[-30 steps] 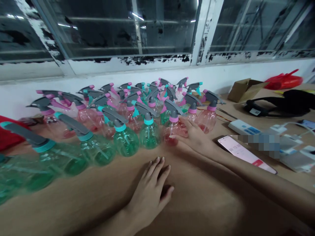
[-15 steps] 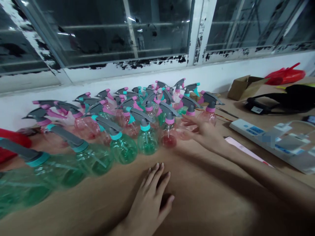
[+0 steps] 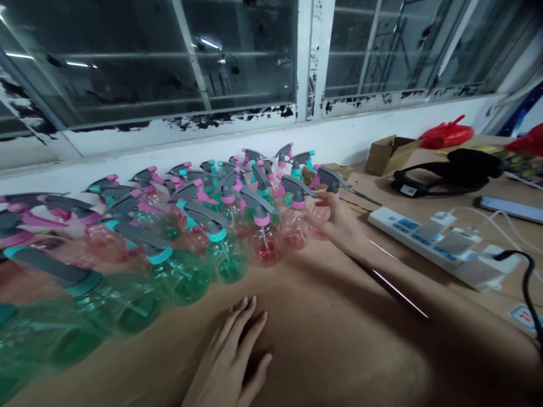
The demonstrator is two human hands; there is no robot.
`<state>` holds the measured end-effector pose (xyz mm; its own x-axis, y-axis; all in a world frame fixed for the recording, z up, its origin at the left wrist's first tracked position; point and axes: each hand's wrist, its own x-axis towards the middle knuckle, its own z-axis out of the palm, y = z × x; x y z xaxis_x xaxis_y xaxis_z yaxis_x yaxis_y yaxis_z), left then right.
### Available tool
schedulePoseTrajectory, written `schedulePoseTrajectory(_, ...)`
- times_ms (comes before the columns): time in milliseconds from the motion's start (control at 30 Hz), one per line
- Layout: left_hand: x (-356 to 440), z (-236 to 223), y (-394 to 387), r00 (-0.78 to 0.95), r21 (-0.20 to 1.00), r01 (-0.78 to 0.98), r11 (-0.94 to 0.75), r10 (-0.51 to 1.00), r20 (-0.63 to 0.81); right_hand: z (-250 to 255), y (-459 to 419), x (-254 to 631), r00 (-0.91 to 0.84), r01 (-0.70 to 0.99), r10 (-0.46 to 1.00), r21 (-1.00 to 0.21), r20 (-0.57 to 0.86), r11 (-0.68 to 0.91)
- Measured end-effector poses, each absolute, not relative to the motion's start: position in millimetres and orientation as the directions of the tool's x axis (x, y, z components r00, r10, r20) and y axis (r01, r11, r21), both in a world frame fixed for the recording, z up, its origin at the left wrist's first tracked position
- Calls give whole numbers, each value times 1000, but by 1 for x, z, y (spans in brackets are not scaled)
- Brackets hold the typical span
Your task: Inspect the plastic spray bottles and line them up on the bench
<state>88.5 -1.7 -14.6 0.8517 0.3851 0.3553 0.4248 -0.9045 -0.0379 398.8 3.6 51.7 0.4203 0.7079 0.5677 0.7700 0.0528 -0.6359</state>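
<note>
Clear spray bottles stand in crowded rows; green ones with teal collars fill the near left, such as this green spray bottle [image 3: 229, 261], and pink ones stand among and behind them. My left hand [image 3: 231, 353] lies on the table in front of the row, fingers spread, holding nothing. At the right end, my right hand [image 3: 341, 223] is around the body of a pink spray bottle [image 3: 320, 221] with a grey trigger head. The hand partly covers this bottle. Another pink spray bottle [image 3: 293, 229] stands just left of my right fingers.
A white power strip [image 3: 394, 223] with plugged-in chargers lies right of my right arm. Behind it are black headgear [image 3: 411, 183], an open cardboard box [image 3: 384, 158] and a red plastic bag [image 3: 445, 135]. A phone [image 3: 513, 209] lies farther right. A windowed wall runs behind the bottles.
The view has turned right, shifting everything leftward. Relative to the bottles, my right hand has moved right to the end one. My left hand stays spread on the table.
</note>
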Motion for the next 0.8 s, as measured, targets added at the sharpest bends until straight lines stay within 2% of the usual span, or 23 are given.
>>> schedulePoseTrajectory(200, 92, -10, -7, 831, -23, 461, -887, 422, 363, 45, 26, 396, 343, 789, 772, -609, 536, 73)
schedulePoseTrajectory(300, 100, -11, -13, 821, 28, 462, -886, 440, 364, 46, 24, 396, 324, 808, 793, -587, 516, 52)
schedulePoseTrajectory(633, 154, -8, -23, 731, 459, 426, -780, 595, 334, 48, -51, 390, 322, 866, 827, -496, 461, -61)
schedulePoseTrajectory(800, 159, -10, -27, 692, 575, 397, -716, 644, 325, 45, -88, 358, 316, 824, 857, -566, 408, -34)
